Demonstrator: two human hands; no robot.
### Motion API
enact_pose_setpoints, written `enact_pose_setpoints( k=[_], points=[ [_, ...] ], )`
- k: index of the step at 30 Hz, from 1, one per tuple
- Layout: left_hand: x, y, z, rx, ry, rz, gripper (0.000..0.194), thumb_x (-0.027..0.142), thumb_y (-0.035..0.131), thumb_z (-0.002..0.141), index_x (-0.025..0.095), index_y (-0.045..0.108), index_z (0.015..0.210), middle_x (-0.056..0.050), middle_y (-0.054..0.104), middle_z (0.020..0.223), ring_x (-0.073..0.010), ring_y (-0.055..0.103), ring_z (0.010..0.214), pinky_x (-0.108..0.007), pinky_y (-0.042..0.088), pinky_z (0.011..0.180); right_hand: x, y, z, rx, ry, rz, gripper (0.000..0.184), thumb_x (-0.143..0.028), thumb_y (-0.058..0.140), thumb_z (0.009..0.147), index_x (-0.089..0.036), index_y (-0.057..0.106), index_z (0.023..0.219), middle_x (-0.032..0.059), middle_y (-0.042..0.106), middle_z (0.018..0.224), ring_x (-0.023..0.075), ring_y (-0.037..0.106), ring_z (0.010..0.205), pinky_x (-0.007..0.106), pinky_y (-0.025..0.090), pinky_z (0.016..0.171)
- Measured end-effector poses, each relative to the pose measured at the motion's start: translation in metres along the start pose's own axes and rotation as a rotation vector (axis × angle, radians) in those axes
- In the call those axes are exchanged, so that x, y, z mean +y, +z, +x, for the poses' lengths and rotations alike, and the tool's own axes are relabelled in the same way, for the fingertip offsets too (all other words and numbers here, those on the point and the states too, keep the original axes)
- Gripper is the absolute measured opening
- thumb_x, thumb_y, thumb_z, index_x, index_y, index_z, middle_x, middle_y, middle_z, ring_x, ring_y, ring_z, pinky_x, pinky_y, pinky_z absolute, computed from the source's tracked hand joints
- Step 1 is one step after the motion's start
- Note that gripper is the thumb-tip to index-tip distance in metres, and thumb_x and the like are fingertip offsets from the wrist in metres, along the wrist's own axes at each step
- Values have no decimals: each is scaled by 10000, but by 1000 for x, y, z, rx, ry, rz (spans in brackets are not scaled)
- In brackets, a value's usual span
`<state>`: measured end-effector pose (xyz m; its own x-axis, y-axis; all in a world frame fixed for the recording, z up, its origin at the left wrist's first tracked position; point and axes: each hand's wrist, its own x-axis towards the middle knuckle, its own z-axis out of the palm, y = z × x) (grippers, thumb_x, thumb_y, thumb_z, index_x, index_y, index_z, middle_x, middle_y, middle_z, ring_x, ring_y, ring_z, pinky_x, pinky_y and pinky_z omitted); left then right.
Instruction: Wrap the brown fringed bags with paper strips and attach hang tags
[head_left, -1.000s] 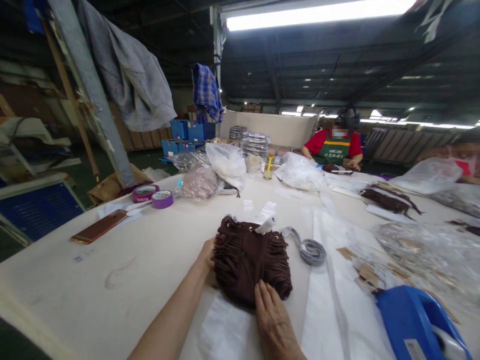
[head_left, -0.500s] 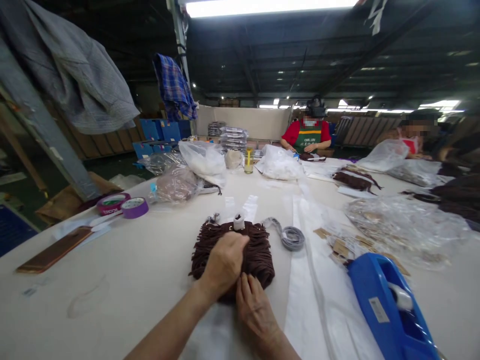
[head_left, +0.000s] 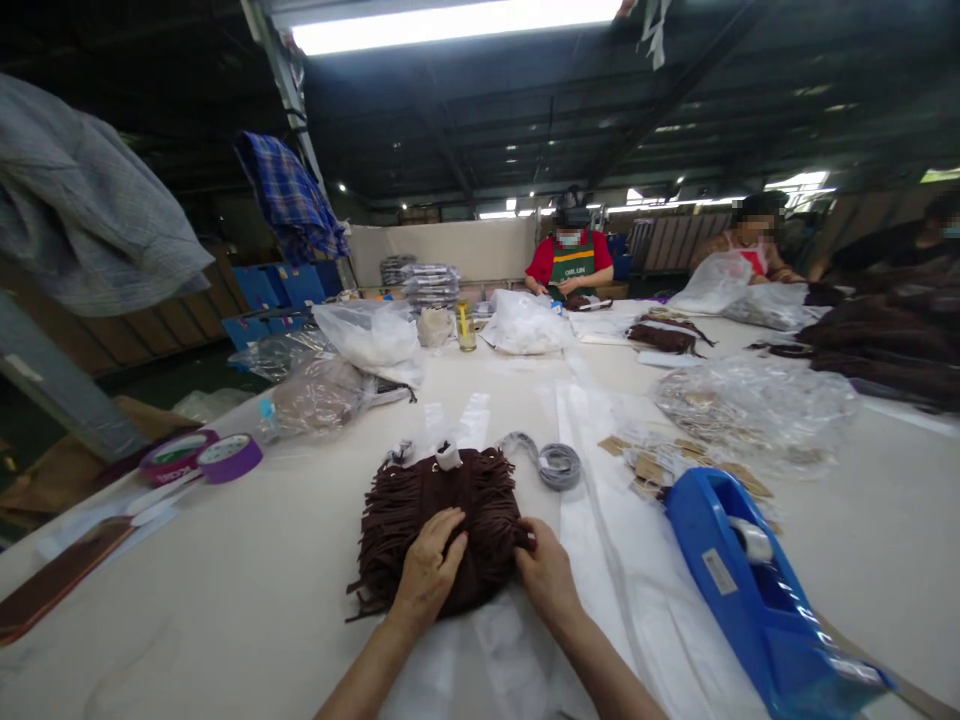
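Observation:
A dark brown fringed bag point(head_left: 448, 490) lies on the table in front of me, with white wrapping point(head_left: 448, 456) round a piece at its top edge. My left hand point(head_left: 429, 568) rests on the front of the bag, fingers stretched out and thumb apart. At the bag's right side, my right hand point(head_left: 549, 572) has its fingers closed on strands of fringe point(head_left: 522, 537). Just beyond the right corner sits a coiled grey strap point(head_left: 559, 467), its loose end reaching toward the bag.
To the right stand a blue tape dispenser point(head_left: 739, 580), brown card tags point(head_left: 651, 466) and a clear plastic bag point(head_left: 757, 410). Purple tape rolls point(head_left: 229, 458) and a brown flat strip point(head_left: 64, 575) lie left. Across the table a co-worker point(head_left: 571, 262) in a green apron works.
My left hand has opened from a closed grip and flattened on the bag. My right hand has moved from the bag's lower middle to its right side. The view has shifted right.

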<state>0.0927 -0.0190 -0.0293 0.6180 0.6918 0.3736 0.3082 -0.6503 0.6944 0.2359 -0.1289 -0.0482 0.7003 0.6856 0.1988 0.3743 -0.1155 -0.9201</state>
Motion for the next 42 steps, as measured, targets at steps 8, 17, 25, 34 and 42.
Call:
enact_pose_setpoints(
  k=[8,17,25,34,42],
  points=[
    [-10,-21,3,9,-11,-145,256,339,487,774,191,667,881,-57,652,968,-204,589,959,-346,459,910,-8,-5,21,-185,31,169,83,-140,477,514,-184,463,583,-68,455,501,90,425,482,192,353,467],
    [-23,-19,-9,-36,244,112,237,258,479,808,181,634,970,-86,627,1040,-212,560,1026,-368,469,912,-4,7,20,-89,-33,18,153,-168,429,535,-218,285,549,-83,304,506,90,322,505,199,272,484],
    [-17,-22,-28,-313,422,452,815,385,584,777,157,104,1395,-146,262,1405,-310,244,1286,-498,317,1019,-9,5,5,43,-192,-258,143,-84,404,610,-198,457,679,19,501,695,175,467,681,292,372,633],
    [-10,-25,-30,-401,385,509,971,361,681,699,206,20,1394,-126,220,1422,-328,187,1301,-586,236,1019,-20,-11,9,-285,-855,-582,173,-50,430,778,-185,512,708,17,521,713,141,459,657,231,370,594],
    [-10,-27,-34,-339,434,569,950,483,656,689,188,88,1391,-130,273,1399,-356,225,1283,-616,225,990,-41,-26,-5,-306,-766,-565,368,20,371,637,-181,532,900,81,554,938,206,498,857,336,411,736]
  ],
)
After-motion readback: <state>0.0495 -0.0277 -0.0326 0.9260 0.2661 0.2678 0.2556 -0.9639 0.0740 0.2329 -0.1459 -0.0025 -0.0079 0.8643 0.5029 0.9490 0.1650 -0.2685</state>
